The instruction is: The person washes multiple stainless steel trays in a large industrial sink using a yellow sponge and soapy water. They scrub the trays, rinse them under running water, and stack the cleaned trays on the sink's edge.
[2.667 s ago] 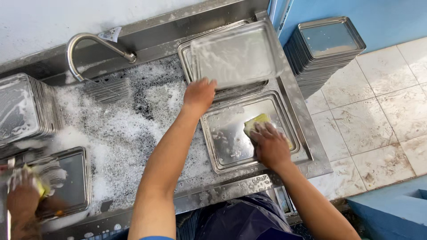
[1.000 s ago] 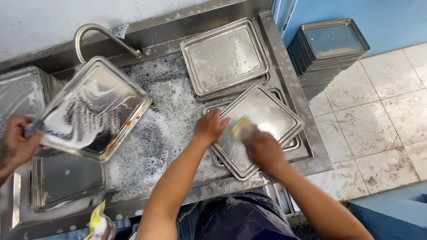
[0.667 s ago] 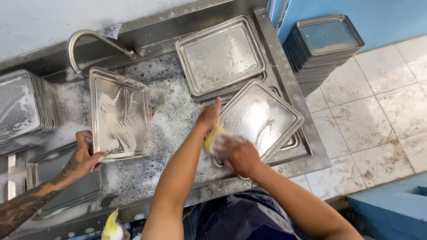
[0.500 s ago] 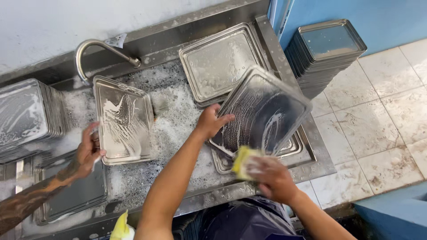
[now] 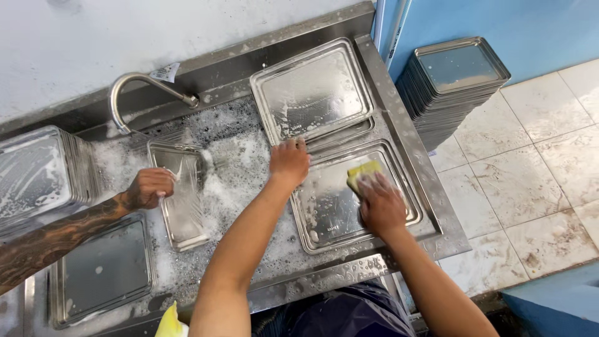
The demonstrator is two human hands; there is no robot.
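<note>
A flat steel tray (image 5: pixel 324 212) lies at the near right of the soapy sink. My right hand (image 5: pixel 380 203) presses a yellow sponge (image 5: pixel 364 172) onto its far right part. My left hand (image 5: pixel 289 161) rests on the tray's far left edge, fingers touching the soapy tray (image 5: pixel 312 93) stacked just behind it. Both trays are wet with suds.
A co-worker's tattooed arm and hand (image 5: pixel 148 187) hold another tray (image 5: pixel 181 193) in the foam under the curved tap (image 5: pixel 134 87). Tray stacks stand at far left (image 5: pixel 37 175) and on the tiled floor at right (image 5: pixel 449 81). Another tray (image 5: pixel 103 271) lies at near left.
The tray I held tilted up now lies flat in the sink, with my sponge hand on top. The co-worker's tray has tipped on edge into the foam.
</note>
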